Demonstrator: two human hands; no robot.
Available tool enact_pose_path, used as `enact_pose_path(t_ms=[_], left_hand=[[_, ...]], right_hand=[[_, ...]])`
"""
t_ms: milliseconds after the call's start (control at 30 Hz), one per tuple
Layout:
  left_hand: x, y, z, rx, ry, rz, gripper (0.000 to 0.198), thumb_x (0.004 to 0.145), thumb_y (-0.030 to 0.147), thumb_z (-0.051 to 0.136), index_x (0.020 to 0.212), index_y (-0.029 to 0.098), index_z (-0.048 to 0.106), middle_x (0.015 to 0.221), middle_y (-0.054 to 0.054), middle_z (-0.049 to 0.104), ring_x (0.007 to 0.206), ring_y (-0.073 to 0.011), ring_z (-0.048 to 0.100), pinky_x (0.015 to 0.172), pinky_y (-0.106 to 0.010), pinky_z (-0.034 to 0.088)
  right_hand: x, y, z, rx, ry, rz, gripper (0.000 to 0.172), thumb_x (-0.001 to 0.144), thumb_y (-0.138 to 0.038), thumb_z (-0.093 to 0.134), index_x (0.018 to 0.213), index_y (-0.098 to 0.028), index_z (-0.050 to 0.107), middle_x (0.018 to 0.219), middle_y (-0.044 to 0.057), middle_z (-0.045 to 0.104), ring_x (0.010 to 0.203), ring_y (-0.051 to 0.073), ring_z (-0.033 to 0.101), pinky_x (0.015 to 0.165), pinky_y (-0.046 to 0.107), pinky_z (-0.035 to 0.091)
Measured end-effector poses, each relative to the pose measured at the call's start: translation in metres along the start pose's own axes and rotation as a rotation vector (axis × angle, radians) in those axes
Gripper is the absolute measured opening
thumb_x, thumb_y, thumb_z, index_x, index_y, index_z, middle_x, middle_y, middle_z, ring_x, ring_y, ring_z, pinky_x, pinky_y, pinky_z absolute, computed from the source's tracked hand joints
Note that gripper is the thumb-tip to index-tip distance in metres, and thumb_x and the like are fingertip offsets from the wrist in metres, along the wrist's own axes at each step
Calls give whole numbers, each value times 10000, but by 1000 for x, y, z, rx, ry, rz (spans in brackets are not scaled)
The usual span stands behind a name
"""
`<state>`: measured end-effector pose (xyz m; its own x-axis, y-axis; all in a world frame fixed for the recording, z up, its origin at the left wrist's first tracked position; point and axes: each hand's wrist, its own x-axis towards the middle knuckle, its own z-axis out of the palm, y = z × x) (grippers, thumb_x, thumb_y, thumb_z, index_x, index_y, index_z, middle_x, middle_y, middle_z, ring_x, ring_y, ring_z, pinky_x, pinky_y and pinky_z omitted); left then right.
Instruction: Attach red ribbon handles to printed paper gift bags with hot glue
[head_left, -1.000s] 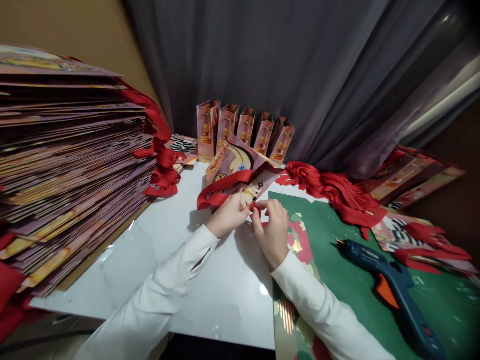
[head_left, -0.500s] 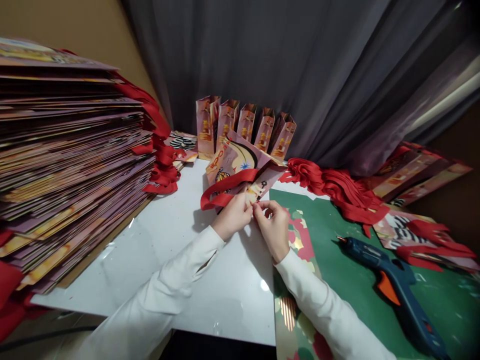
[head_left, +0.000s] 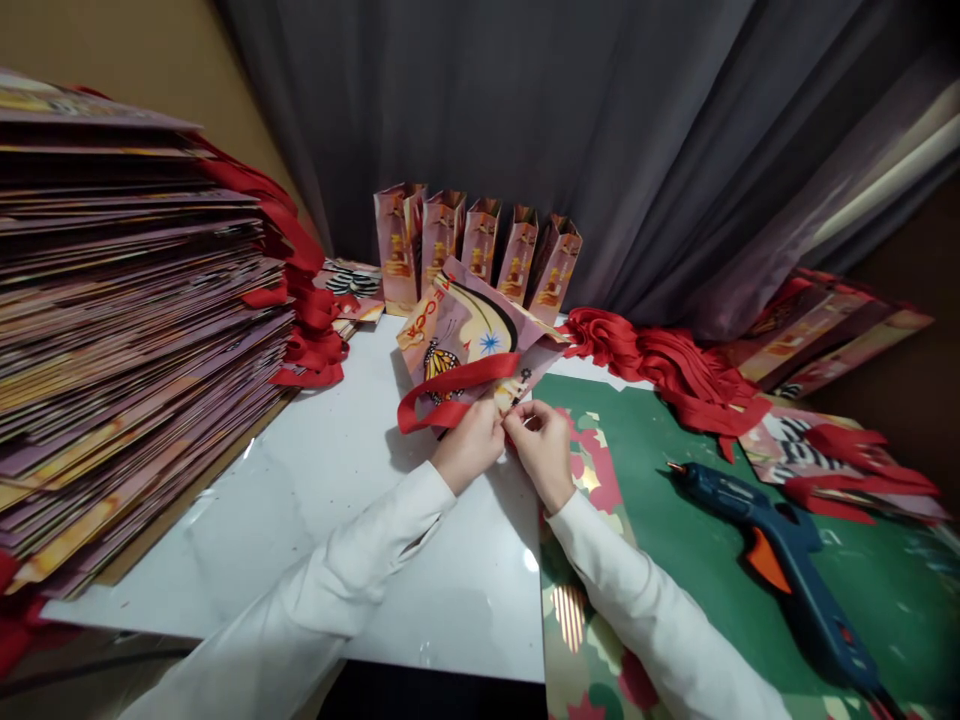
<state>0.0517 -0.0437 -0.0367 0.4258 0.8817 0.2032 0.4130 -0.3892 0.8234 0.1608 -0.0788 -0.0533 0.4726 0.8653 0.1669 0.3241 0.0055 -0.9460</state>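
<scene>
A printed pink paper bag [head_left: 469, 335] with a butterfly design lies on the white table [head_left: 337, 500] in front of me. A red ribbon handle [head_left: 450, 385] loops across its near edge. My left hand [head_left: 471, 445] and my right hand [head_left: 544, 450] meet at the bag's near rim. Both are closed in a pinch on the ribbon's end and the paper rim. The fingertips touch each other there, and what lies under them is hidden.
A tall stack of flat bags [head_left: 127, 310] with red handles fills the left. Several upright bags [head_left: 480, 245] stand at the back before a grey curtain. A pile of red ribbons [head_left: 675, 370] lies right of the bag. A blue glue gun [head_left: 772, 555] rests on green paper [head_left: 675, 480].
My hands have drawn closer together on the bag's rim, and the bag and ribbon have shifted slightly left. The butterfly print now shows more.
</scene>
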Motion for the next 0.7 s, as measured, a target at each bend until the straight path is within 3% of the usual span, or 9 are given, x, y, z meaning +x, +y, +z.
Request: enact_pose_path(t_ms=[167,400,533,700], left_hand=[[1,-3,-1,-5,-9,-11,249,811,98,478,1041,109,571,581,18,542,594,-180,585,673,-297,515],[1,0,-1,-27,37,-12,486,816,101,476,1299,119,422,787,-26,636,685,-167,625,797,-307,524],[0,-1,1,-8,71,-1,509,812,105,480,1316,115,417,961,-94,663,806,-180,652,863,-323,517],[0,-3,6,18,113,21,459,819,112,480,1277,98,452,1136,-162,633,1106,-230,605,995,-358,455]], right_hand=[[2,7,-6,133,-95,-61,121,717,-305,561,708,-188,590,646,-25,574,518,107,450,502,234,356],[-4,9,-14,-21,-62,-329,101,812,-249,546,822,-193,630,776,2,610,618,118,490,610,254,419],[-5,9,-10,13,-36,-270,101,795,-274,578,819,-193,632,760,2,620,605,120,495,600,259,427],[-5,11,-4,147,-14,-125,180,768,-361,631,788,-181,631,712,11,626,585,122,508,554,257,418]])
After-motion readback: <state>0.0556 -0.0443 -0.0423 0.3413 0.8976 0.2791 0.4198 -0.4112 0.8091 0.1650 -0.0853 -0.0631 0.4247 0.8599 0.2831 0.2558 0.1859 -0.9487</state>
